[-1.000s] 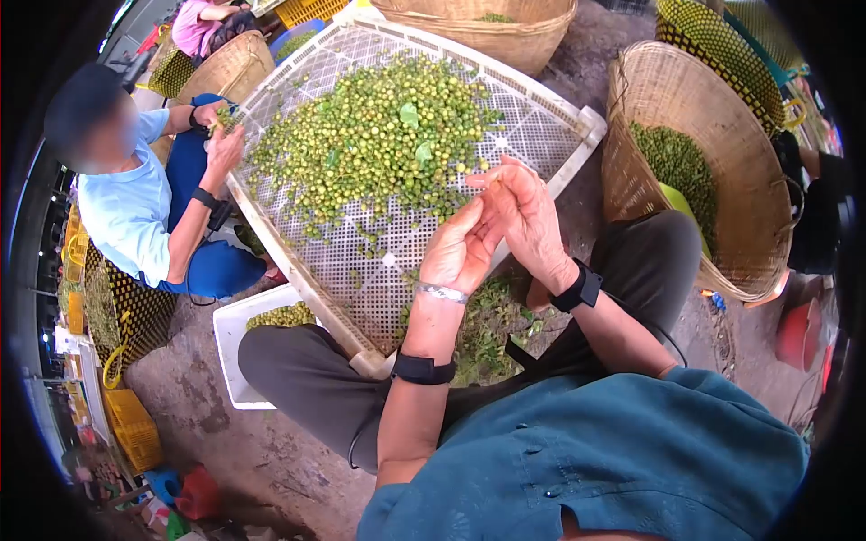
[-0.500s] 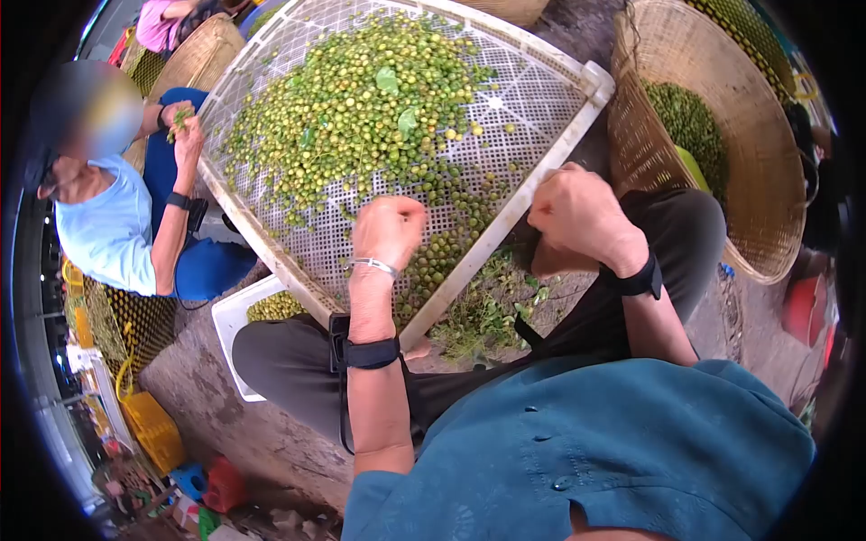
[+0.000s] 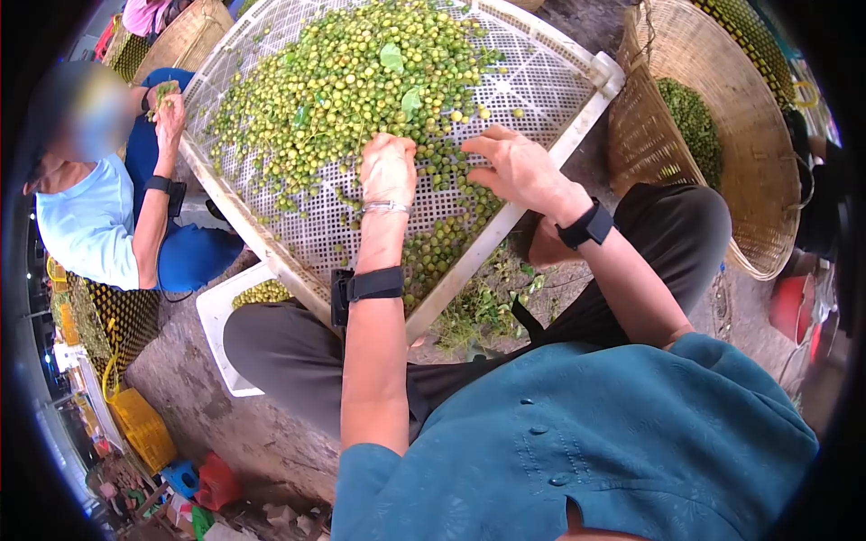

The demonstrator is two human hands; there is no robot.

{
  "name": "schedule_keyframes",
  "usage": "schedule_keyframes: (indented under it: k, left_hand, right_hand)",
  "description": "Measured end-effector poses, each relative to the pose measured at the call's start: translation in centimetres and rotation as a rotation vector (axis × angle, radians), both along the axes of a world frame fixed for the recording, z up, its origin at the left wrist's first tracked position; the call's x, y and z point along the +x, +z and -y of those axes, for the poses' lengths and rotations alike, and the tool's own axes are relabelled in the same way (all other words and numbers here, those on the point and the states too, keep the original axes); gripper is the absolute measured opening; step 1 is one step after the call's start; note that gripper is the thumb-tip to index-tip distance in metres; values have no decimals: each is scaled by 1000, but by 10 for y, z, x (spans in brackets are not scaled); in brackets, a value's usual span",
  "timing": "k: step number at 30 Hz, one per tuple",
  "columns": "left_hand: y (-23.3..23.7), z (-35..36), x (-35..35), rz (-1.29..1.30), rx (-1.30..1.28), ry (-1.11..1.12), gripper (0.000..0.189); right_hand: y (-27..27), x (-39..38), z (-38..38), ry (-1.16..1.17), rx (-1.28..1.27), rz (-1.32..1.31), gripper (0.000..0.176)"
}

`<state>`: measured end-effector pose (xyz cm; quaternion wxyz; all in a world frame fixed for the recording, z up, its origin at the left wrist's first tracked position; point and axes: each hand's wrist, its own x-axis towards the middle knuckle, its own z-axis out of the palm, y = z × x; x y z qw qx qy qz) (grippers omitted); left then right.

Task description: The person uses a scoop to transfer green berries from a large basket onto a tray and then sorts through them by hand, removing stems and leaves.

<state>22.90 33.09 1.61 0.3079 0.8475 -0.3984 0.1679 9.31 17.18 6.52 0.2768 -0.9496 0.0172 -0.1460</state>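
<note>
A heap of small round green fruit (image 3: 334, 99) with a few leaves lies on a white perforated plastic tray (image 3: 559, 90). My left hand (image 3: 390, 171) is at the near edge of the heap, its fingers curled down and closed; what they hold, if anything, is hidden. To its right, my right hand (image 3: 523, 169) hovers over the tray near the right rim, fingers apart, with nothing visible in it. Looser fruit (image 3: 442, 252) lies in the tray's near corner, beyond and beside my left wrist.
A person in light blue (image 3: 95, 212) sits at the left, holding a green sprig (image 3: 164, 95). A large woven basket (image 3: 749, 207) with green contents stands at the right. Green stems (image 3: 492, 307) litter the floor below the tray. A white container (image 3: 216, 334) stands beside my left knee.
Both hands have moved forward over the tray. My right hand has gone from a fist beside the rim to spread fingers inside it. My left hand has reached the heap, fingers still closed.
</note>
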Motion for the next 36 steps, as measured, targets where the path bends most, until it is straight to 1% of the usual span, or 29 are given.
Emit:
schedule_keyframes:
  k: [2, 3, 4, 6, 7, 8, 10, 11, 12, 13, 14, 16, 17, 18, 19, 20, 21, 22, 23, 24, 26, 27, 29, 30, 32, 33, 36]
  left_hand:
    - [5, -2, -5, -41, 15, 27, 3]
    - [7, -3, -7, -72, 71, 89, 3]
    - [6, -4, -9, -104, 129, 148, 4]
    - [5, -5, -10, -134, 129, 131, 7]
    - [5, -6, -13, -123, 178, 133, 7]
    - [7, -8, -14, -109, 225, 138, 8]
    - [12, -16, -18, -134, 268, 114, 8]
    - [16, -20, -21, -215, 264, 114, 7]
    - [19, -25, -25, -297, 260, 115, 6]
    - [20, -29, -31, -333, 189, 163, 6]
    - [20, -32, -35, -334, 198, 164, 6]
    - [23, -35, -40, -458, 144, 186, 8]
    - [23, -34, -43, -447, 108, 166, 13]
    - [23, -31, -44, -453, 115, 163, 13]
    - [27, -26, -46, -456, 82, 100, 14]
    - [30, -20, -47, -461, 48, 36, 15]
    - [32, -15, -46, -380, 79, -2, 15]
    - [30, -12, -45, -388, 76, -4, 15]
    - [28, -9, -45, -389, 144, -35, 14]
    - [28, -7, -44, -386, 213, -66, 13]
    - [26, -7, -42, -390, 225, -75, 12]
    - [24, -9, -41, -409, 201, -58, 12]
    - [26, -14, -38, -485, 199, -18, 11]
    - [26, -15, -38, -489, 198, -13, 11]
    - [28, -13, -41, -308, 205, -44, 9]
    - [30, -13, -46, -355, 229, -24, 7]
    - [24, -15, -49, -329, 268, 1, 7]
  right_hand:
    - [-4, 2, -9, 29, -5, -32, 24]
    - [-13, 3, -12, 40, -56, 5, 25]
    - [-12, 2, -15, 39, -51, 4, 25]
    - [-10, -3, -21, 32, 22, -134, 24]
    - [-13, -5, -23, 13, 39, -50, 14]
    - [-14, -6, -22, 11, 40, -52, 14]
    - [-14, -4, -20, 24, -75, -152, 5]
    - [-16, -4, -19, 32, -146, -141, 4]
    - [-15, -4, -17, 31, -139, -134, 4]
    - [-11, -6, -15, 29, -256, -139, 6]
    - [-10, -8, -13, 26, -372, -145, 8]
    - [-19, -3, -5, 36, -326, -181, 10]
    - [-19, -3, -4, 29, -284, -192, 10]
    - [-18, -2, -2, 24, -242, -204, 9]
    - [-15, 0, 1, 29, -141, -255, 8]
    - [-11, 1, 3, 28, -139, -263, 8]
    - [-8, 1, 4, 18, -29, -200, 8]
    - [-6, 2, 4, 10, 80, -137, 8]
    - [-7, 5, 4, -14, 95, -22, 7]
    - [-7, 6, 4, -14, 94, -25, 7]
    - [2, 10, 5, 11, 105, -158, 7]
    - [7, 9, 4, 11, 107, -163, 7]
    - [26, 7, -5, 45, -152, -552, 14]
    - [25, 5, -8, 51, -152, -555, 14]
    - [21, -3, -13, 100, -249, -505, 13]
    - [17, -6, -17, 98, -241, -433, 12]
    - [16, -2, -25, 143, -233, -497, 14]
